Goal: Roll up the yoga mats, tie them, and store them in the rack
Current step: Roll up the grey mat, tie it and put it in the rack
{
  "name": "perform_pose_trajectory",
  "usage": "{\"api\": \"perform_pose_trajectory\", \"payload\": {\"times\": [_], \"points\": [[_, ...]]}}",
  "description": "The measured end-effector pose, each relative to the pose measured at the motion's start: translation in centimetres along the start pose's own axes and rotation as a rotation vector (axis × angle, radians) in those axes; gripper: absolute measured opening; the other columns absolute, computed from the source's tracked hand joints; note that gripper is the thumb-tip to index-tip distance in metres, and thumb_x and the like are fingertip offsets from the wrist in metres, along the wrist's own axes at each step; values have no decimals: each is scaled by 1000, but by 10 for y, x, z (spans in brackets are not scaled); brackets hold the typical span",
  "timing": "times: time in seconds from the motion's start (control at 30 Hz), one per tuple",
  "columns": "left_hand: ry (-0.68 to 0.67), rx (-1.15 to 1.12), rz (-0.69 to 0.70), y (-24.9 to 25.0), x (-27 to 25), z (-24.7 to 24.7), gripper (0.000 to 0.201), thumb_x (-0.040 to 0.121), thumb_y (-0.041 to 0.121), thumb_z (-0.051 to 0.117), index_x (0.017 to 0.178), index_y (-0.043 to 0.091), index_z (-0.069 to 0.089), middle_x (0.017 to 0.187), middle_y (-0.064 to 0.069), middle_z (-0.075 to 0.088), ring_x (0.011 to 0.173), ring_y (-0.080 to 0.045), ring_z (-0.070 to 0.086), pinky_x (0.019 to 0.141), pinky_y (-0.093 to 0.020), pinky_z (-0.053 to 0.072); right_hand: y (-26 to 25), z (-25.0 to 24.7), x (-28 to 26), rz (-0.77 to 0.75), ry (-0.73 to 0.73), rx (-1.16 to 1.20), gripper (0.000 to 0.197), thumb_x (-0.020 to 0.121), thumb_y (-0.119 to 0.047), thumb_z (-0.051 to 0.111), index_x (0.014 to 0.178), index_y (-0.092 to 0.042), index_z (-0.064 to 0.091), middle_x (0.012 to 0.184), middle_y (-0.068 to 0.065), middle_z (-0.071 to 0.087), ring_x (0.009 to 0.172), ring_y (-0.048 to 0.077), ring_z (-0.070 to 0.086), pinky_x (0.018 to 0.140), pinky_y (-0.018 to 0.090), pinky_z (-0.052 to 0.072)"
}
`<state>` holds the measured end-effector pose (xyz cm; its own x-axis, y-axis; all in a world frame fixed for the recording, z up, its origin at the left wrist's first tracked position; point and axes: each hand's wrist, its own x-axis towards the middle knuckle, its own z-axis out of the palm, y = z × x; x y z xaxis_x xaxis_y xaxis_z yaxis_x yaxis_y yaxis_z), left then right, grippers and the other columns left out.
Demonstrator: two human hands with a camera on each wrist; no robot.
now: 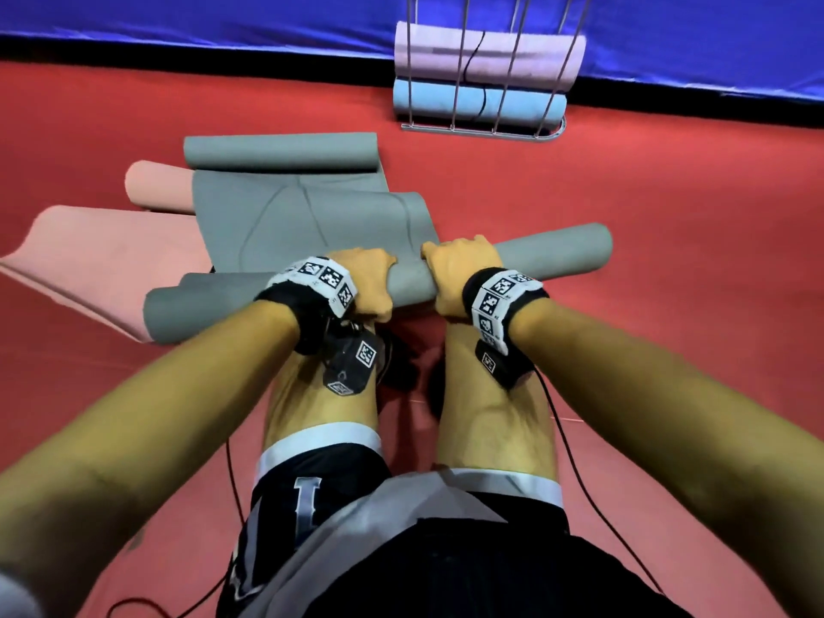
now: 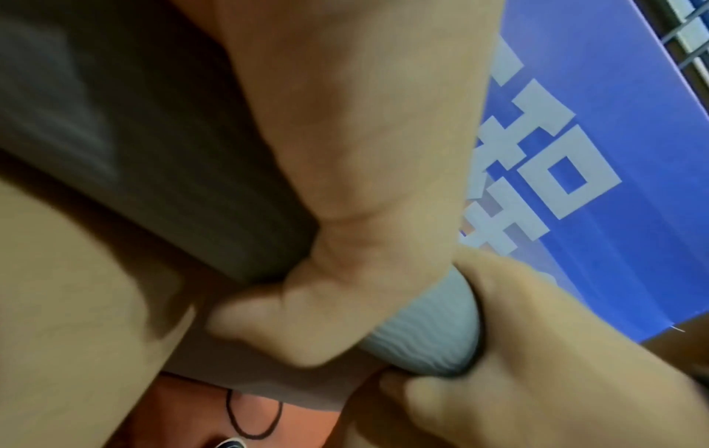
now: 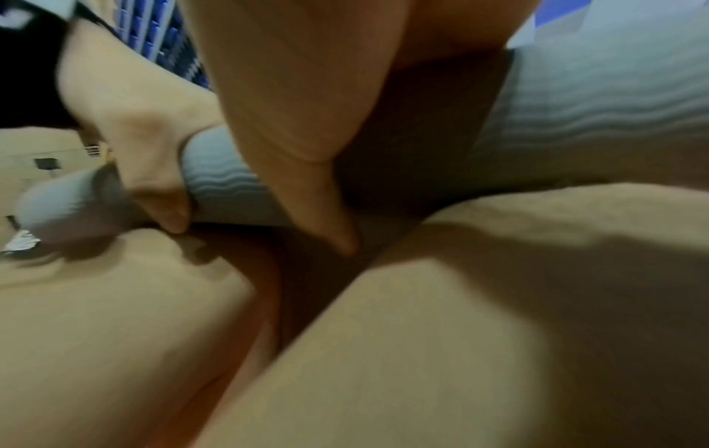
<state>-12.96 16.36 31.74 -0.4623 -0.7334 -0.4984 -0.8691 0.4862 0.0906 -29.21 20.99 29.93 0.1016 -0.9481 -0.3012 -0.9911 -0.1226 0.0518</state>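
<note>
A rolled grey yoga mat (image 1: 548, 252) lies crosswise over my bare knees, its right end tilted away. My left hand (image 1: 370, 278) grips the roll near its middle, fingers curled over the top. My right hand (image 1: 459, 269) grips it just to the right, a small gap between the hands. In the left wrist view my left thumb (image 2: 287, 327) wraps under the ribbed roll (image 2: 429, 333). In the right wrist view my right thumb (image 3: 307, 182) lies against the same roll (image 3: 594, 106). The wire rack (image 1: 481, 127) stands at the far wall.
A second grey mat (image 1: 312, 216) lies half unrolled ahead, its far end curled. A pink mat (image 1: 102, 260) lies at the left. The rack holds a lilac roll (image 1: 490, 55) above a blue roll (image 1: 477, 102). A black loop (image 2: 253, 421) lies on the red floor.
</note>
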Motion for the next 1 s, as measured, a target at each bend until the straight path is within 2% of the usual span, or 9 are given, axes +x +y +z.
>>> {"api": "perform_pose_trajectory", "payload": {"times": [0.07,0.17,0.27,0.37,0.47,0.57,0.67,0.83,1.0], "points": [[105,51,-14,2,-4,7,56,63,37,80,112,26,56,99,0,64,89,-25,61,66,-33,45,1,-7,6,-17,-36,0,37,70,-26,69,104,-23,55,96,3,69,87,30,65,74,35,39],[303,234,7,5,-13,27,77,67,45,82,129,19,43,120,-7,51,112,-31,50,78,-42,44,2,-16,19,-2,-123,61,36,59,-28,70,93,-22,62,83,2,69,68,27,64,64,33,53],[327,297,-15,6,-13,35,79,70,44,82,131,19,39,121,-9,52,109,-32,56,81,-41,42,3,-26,34,-14,-237,91,43,44,-28,74,86,-21,66,70,2,69,60,23,66,60,34,60],[314,319,-23,4,-4,26,61,77,27,77,125,17,40,115,-9,59,102,-33,63,73,-38,33,6,-24,41,-24,-257,109,49,41,-30,76,88,-23,65,71,1,69,62,23,67,61,35,61],[266,293,-12,3,3,12,46,77,19,70,115,17,44,103,-8,65,94,-35,65,67,-37,38,13,-12,43,-33,-148,141,52,53,-38,78,98,-27,55,88,1,69,76,27,65,67,35,54],[262,238,-21,-1,7,-11,45,72,24,71,113,20,51,99,-11,67,92,-39,65,66,-38,42,24,-7,40,-20,67,189,75,58,-50,85,119,-25,49,114,3,63,104,31,60,80,38,41],[327,228,-41,-11,2,-38,45,68,25,72,110,23,57,96,-13,68,89,-40,65,66,-37,43,38,-14,31,-15,193,95,87,61,-51,87,132,-23,45,121,5,60,113,32,58,94,44,41],[467,262,-60,-7,-12,-73,48,69,24,72,113,25,55,97,-11,70,90,-41,67,67,-38,43,51,-56,19,40,273,-34,60,76,-33,79,123,-22,45,113,4,64,106,31,61,88,42,40],[661,224,31,27,-20,-131,40,68,23,72,103,24,52,96,-1,67,88,-36,68,67,-40,50,88,-130,-21,120,436,-153,42,77,-17,70,114,-21,50,104,6,68,99,32,66,83,40,43]]}}
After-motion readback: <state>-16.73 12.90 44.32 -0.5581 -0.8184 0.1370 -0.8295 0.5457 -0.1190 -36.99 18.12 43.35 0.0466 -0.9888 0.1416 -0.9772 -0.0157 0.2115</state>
